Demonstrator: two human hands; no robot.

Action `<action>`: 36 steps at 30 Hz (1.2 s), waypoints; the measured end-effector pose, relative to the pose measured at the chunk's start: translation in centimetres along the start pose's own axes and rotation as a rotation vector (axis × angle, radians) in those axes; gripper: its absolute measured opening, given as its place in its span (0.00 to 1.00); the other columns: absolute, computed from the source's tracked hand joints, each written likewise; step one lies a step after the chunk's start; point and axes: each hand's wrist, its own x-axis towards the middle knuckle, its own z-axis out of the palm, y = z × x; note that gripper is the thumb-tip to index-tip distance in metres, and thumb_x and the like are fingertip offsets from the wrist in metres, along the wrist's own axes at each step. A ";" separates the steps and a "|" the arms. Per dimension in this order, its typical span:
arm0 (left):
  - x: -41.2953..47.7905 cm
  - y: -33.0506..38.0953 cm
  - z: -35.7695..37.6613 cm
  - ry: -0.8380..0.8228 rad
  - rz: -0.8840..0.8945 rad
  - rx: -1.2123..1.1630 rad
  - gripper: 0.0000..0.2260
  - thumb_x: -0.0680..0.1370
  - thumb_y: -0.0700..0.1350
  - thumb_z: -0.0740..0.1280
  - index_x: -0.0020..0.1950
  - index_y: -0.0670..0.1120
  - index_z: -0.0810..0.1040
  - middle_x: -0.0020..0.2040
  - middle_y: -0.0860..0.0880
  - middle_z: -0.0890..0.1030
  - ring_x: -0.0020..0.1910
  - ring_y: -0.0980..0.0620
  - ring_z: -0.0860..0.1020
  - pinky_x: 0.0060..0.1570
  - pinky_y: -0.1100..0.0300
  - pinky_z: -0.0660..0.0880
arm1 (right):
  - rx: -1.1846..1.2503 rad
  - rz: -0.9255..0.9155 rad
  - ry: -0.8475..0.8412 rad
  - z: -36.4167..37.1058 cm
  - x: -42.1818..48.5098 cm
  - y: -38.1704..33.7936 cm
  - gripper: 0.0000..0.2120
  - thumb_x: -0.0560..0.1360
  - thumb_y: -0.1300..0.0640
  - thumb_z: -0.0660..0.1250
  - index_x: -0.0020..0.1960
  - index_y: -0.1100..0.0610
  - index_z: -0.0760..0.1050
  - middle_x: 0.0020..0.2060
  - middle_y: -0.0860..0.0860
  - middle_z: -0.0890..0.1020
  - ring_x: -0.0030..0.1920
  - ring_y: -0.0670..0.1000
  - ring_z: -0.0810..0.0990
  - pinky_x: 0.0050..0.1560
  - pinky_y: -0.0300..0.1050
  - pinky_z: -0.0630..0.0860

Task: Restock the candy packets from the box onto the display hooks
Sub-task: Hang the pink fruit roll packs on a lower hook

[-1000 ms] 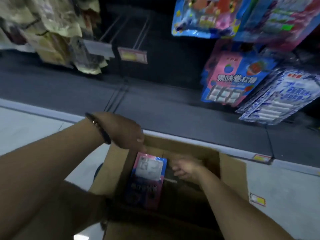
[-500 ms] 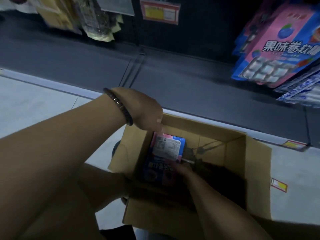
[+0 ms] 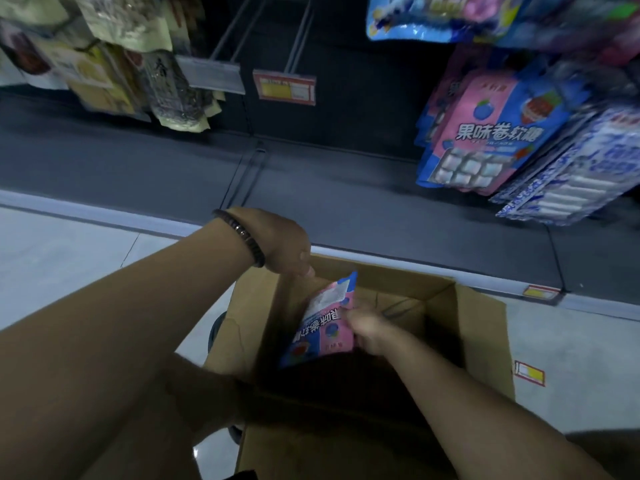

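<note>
An open cardboard box (image 3: 481,344) stands on the floor below me. My right hand (image 3: 367,329) is inside it and grips a pink and blue candy packet (image 3: 323,323), tilted up at the box's left side. My left hand (image 3: 280,242), with a dark bead bracelet on the wrist, holds the box's far left rim with curled fingers. Matching pink and blue packets (image 3: 485,133) hang on a display hook at the upper right. Two bare metal hooks (image 3: 298,39) with price tags (image 3: 284,86) jut out at the top centre.
Beige snack bags (image 3: 114,57) hang at the upper left. White and blue packets (image 3: 571,168) hang at the far right. A dark base shelf (image 3: 173,168) runs under the hooks. Light floor tiles (image 3: 62,258) lie around the box.
My right hand has closed on the packet and lifted it so that it now tilts up out of the box. My left hand stays on the rim. The view has tipped upward.
</note>
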 end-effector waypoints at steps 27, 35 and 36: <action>2.3 7.3 -1.3 0.855 0.311 -1.055 0.08 0.85 0.46 0.67 0.53 0.46 0.85 0.46 0.48 0.89 0.46 0.48 0.87 0.48 0.51 0.81 | 0.351 -0.319 0.268 -16.4 -18.5 -13.7 0.20 0.88 0.46 0.55 0.44 0.57 0.71 0.43 0.58 0.89 0.43 0.63 0.89 0.36 0.47 0.76; 3.6 9.8 -6.1 0.690 0.392 -1.182 0.09 0.86 0.43 0.64 0.61 0.42 0.82 0.48 0.46 0.89 0.42 0.53 0.87 0.39 0.59 0.83 | -0.110 -0.884 0.612 -19.2 -20.1 -15.2 0.12 0.76 0.42 0.77 0.54 0.39 0.77 0.50 0.42 0.82 0.46 0.45 0.84 0.46 0.48 0.82; 4.0 10.0 -6.9 0.702 0.398 -1.163 0.10 0.86 0.45 0.64 0.61 0.43 0.82 0.49 0.46 0.89 0.46 0.50 0.88 0.45 0.53 0.85 | -0.107 -0.904 0.599 -19.8 -20.1 -15.7 0.08 0.77 0.44 0.76 0.53 0.41 0.79 0.48 0.43 0.84 0.42 0.45 0.84 0.44 0.49 0.82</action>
